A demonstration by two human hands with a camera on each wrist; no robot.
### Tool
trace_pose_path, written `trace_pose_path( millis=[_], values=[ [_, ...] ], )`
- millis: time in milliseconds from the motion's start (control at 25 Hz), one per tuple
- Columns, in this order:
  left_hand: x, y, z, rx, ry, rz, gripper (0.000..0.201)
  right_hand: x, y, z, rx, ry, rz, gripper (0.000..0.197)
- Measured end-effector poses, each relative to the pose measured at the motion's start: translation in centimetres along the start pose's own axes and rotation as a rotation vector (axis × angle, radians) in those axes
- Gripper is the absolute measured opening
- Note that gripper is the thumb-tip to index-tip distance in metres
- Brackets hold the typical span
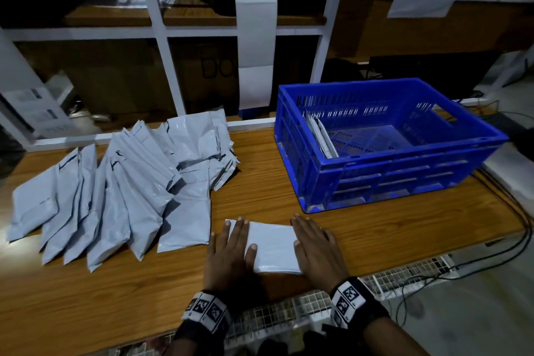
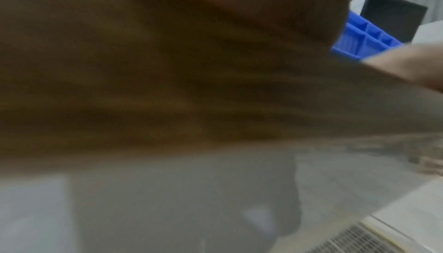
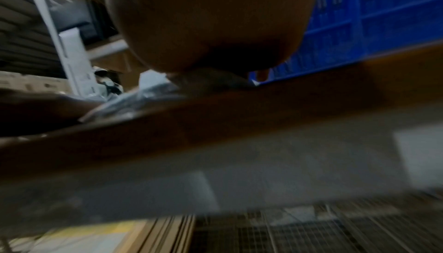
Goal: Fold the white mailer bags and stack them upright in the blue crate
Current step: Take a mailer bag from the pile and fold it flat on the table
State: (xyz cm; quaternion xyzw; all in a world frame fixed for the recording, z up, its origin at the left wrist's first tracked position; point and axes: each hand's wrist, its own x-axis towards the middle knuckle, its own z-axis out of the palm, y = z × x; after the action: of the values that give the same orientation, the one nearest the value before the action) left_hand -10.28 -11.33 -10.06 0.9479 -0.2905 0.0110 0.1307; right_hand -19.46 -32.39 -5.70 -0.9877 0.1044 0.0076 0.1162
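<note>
1. The folded mailer bag [image 1: 273, 247] lies flat on the wooden table [image 1: 289, 191] right under my fingers, near the front edge, its long axis running away from me and tilted a little to the left.
2. My left hand [image 1: 231, 251] lies flat on its left part, fingers straight and close together, thumb out on the white plastic. My right hand [image 1: 316, 246] lies flat along its right edge, fingers straight and pressed together, mostly on the wood. Neither hand pinches anything; both press.
3. The wrist views are blurred and show little beyond palm, table edge and a corner of blue.
4. The blue crate [image 1: 404, 170] stands beyond and to the right of the bag, well apart from it, so my right hand is the nearer one for carrying it over.
5. Inside the crate, a few folded bags [image 1: 322, 136] stand on edge, leaning against the left wall; the rest of its floor shows bare.
6. To the left, the pile of unfolded mailer bags [image 1: 124, 188] fans out across the table, its nearest bag just beside my left hand.
7. I judge the fold is being pressed flat; next the bag must be picked up, turned on edge and set beside those in the crate.
</note>
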Motion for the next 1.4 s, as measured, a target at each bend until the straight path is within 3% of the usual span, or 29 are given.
trace_pose_path(
  millis=[280,440,760,840,920,1000,1160,1320,1400],
  values=[
    [-0.5,0.6,-0.7,0.019,-0.058,-0.051,0.060,1.2,-5.7,2.2,0.035,0.105,-0.079,0.050],
    [-0.6,0.6,-0.8,0.035,-0.085,-0.075,0.059,1.1,-4.8,2.8,-0.039,0.158,-0.097,0.052],
    [-0.8,0.9,-1.9,0.032,-0.167,-0.097,0.059,-0.7,-0.6,2.0,-0.033,0.089,0.121,0.065],
    [-0.6,1.1,-2.4,0.028,-0.136,-0.092,0.058,-0.9,0.3,2.0,-0.001,0.059,0.132,0.071],
    [-0.2,1.7,-3.6,0.041,-0.208,-0.084,0.057,-0.8,0.8,1.2,0.032,0.005,0.116,0.074],
    [0.6,2.4,-4.5,0.100,-0.277,-0.102,0.060,-0.6,1.6,0.1,0.075,-0.076,0.097,0.070],
    [2.0,3.2,-5.2,0.132,-0.259,-0.097,0.072,0.0,2.4,-2.1,0.100,-0.139,0.095,0.063],
    [1.9,3.4,-5.2,0.093,-0.303,0.026,0.074,0.0,2.9,-3.1,0.388,-0.271,0.171,0.070],
    [2.0,3.4,-6.0,0.055,-0.334,0.079,0.078,-0.3,2.9,-3.6,0.539,-0.246,0.168,0.059]
  ],
)
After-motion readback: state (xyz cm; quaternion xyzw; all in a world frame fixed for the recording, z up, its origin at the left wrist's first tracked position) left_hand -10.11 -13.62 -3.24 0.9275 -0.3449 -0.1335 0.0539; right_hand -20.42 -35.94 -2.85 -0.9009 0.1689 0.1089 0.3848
